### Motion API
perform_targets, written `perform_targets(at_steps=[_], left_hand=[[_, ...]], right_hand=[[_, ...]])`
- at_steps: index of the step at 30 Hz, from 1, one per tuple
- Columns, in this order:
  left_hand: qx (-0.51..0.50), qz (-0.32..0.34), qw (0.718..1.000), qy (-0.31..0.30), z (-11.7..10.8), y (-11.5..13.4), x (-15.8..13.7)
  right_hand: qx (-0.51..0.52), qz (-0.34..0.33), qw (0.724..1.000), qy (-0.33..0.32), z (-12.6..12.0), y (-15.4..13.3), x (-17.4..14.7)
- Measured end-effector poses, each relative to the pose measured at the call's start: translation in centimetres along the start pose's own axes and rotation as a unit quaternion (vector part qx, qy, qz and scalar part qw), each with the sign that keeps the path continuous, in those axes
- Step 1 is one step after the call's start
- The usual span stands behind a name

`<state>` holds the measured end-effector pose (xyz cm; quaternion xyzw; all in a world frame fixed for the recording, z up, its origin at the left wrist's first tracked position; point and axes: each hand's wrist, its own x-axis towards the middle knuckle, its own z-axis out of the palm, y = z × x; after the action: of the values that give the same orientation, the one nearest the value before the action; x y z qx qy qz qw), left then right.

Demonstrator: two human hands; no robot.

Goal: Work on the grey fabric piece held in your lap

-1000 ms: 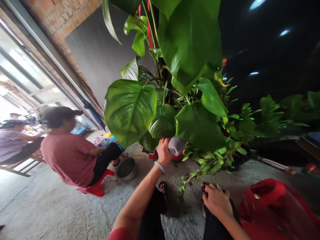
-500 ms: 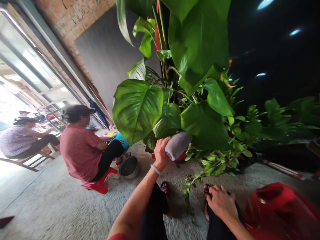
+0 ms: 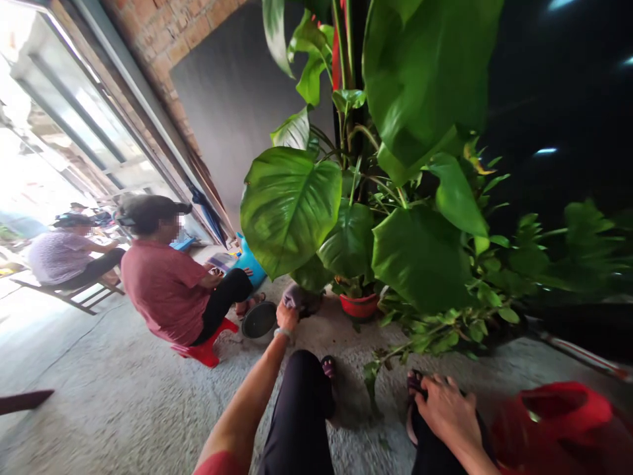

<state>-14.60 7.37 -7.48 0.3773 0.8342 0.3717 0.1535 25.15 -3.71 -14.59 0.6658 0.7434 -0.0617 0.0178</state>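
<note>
My left hand, with a pale bracelet at the wrist, is closed around a greyish-purple cloth. Part of the bundled cloth hangs on the far side of my fingers, just above the floor. A dark round basin stands close to the left of that hand. To the right of the cloth is a red pot with a large-leaved green plant. Over my knee lies my right hand, fingers stretched out and holding nothing.
A person in a red shirt sits on a red stool beside the basin. Another person sits farther left. Trailing leafy stems spread over the floor. A red plastic bag lies by my right leg.
My left hand has moved left and lower with the cloth, from in front of the plant to beside the basin. My right hand stays on my knee. The view has shifted slightly.
</note>
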Motion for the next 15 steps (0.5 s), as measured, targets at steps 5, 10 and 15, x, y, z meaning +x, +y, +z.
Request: perform_targets(at_steps=[5, 10, 15], left_hand=[[-0.118, 0.015, 0.992, 0.046, 3.2, 4.3, 4.4], [-0.138, 0.014, 0.990, 0.002, 6.6, 2.1, 0.6], [-0.189, 0.036, 0.976, 0.099, 2.5, 1.8, 0.6]], right_hand=[[-0.027, -0.010, 1.000, 0.001, 1.3, -1.5, 0.9], [-0.037, -0.025, 0.999, 0.031, 2.1, -1.6, 0.5], [-0.055, -0.024, 0.998, 0.026, 1.5, -1.0, 0.2]])
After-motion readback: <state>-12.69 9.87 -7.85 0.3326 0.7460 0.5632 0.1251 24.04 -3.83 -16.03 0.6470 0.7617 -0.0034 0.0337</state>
